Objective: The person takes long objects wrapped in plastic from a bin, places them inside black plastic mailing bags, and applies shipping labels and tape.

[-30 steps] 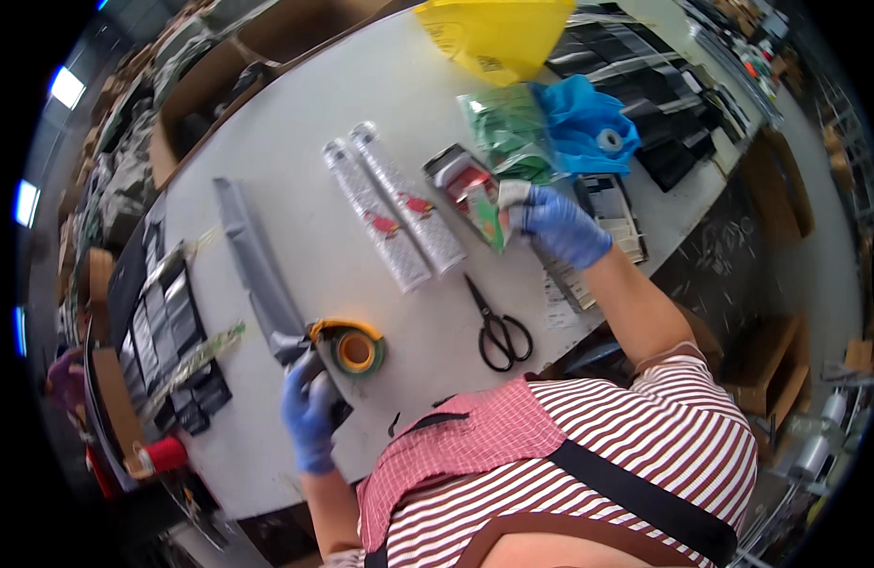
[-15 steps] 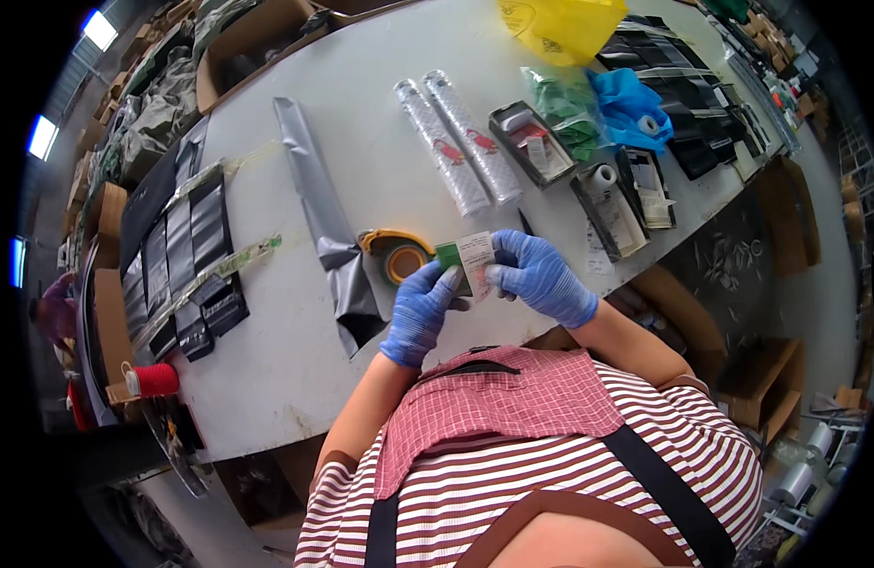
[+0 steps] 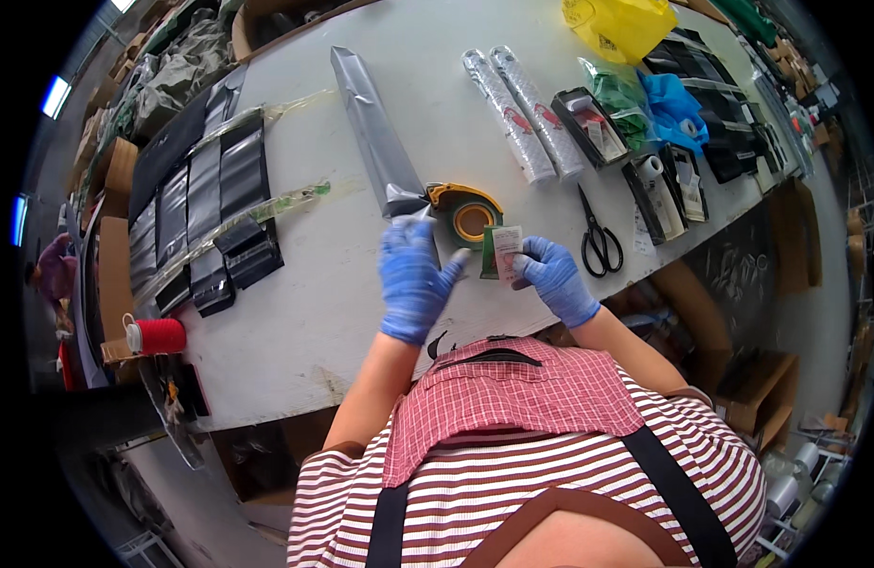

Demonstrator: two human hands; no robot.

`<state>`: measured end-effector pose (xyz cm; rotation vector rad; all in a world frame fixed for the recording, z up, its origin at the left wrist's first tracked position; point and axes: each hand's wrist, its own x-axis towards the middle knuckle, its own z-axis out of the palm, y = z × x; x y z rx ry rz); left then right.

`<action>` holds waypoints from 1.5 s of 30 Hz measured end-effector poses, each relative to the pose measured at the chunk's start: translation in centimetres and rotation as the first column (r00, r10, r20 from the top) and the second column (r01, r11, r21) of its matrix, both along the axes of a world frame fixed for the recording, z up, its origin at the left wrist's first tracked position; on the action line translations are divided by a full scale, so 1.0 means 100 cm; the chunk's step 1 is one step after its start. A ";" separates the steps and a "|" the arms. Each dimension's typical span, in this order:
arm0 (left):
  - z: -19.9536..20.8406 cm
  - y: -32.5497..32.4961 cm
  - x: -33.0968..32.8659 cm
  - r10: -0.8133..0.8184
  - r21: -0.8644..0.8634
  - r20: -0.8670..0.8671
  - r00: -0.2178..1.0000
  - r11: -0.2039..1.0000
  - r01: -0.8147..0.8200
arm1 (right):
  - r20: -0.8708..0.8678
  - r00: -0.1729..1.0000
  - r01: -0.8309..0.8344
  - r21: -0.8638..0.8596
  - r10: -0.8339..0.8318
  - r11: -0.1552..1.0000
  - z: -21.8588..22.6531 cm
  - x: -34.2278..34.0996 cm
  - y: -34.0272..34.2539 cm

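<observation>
My right hand [image 3: 555, 279] in a blue glove pinches a white printed slip [image 3: 509, 254] together with a small green packet [image 3: 489, 256]. My left hand [image 3: 413, 279], gloved in blue too, has its thumb spread away and its fingers stretched out; it appears to hold nothing. Its fingertips lie at the near end of a long dark grey plastic sleeve [image 3: 375, 133]; whether they touch it I cannot tell. Between the hands, a little farther off, lies a yellow tape dispenser [image 3: 470, 216]. Black scissors [image 3: 600, 241] lie right of my right hand.
Two bubble-wrapped rolls [image 3: 508, 118] lie beyond the dispenser. Open black boxes [image 3: 588, 128], a blue bag [image 3: 673, 104] and a yellow bag [image 3: 617, 28] are at the right. Taped black bundles [image 3: 210, 204] and a red spool [image 3: 158, 335] are at the left.
My left hand has let go of the slip and moved left to the grey sleeve, opening. My right hand keeps the slip and packet. The scissors now show fully as the view shifted.
</observation>
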<state>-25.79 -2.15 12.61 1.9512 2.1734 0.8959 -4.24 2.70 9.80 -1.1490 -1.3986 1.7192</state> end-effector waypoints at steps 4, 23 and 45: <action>-0.052 -0.006 -0.044 0.249 -0.191 0.058 0.967 0.953 -0.234 | -0.076 0.997 -0.023 -0.177 0.010 0.984 -0.029 -0.027 -0.008; -0.117 -0.060 -0.086 0.222 -0.519 0.598 0.770 0.839 0.161 | 0.247 0.969 0.066 -0.318 0.015 0.946 -0.162 -0.158 -0.014; -0.148 -0.027 -0.190 0.411 -0.519 0.758 0.507 0.850 0.086 | 0.625 0.777 -0.346 0.316 0.081 0.883 -0.136 -0.230 -0.035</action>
